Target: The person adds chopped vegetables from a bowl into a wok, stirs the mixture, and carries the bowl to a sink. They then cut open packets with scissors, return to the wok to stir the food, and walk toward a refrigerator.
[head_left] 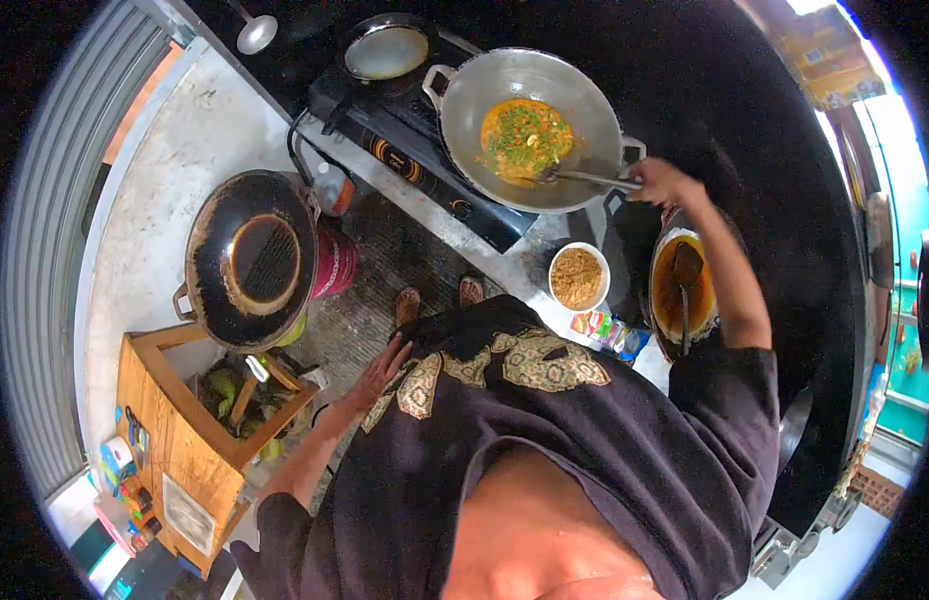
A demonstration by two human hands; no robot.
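Note:
My right hand (663,183) grips the handle of a metal spatula (585,178) whose blade rests in a large silver wok (530,125). The wok holds orange sauce with green chopped vegetables (525,138) and sits on a black stove (425,150). My left hand (383,368) hangs open by my hip against my dark patterned shirt and holds nothing.
A white bowl of brown crumbs (578,277) and a pan of dark oil with a ladle (682,290) stand by the wok. A small pan (387,52) is at the stove's back. A blackened wok (250,258) rests over a red gas cylinder (335,262), beside a wooden crate (185,420).

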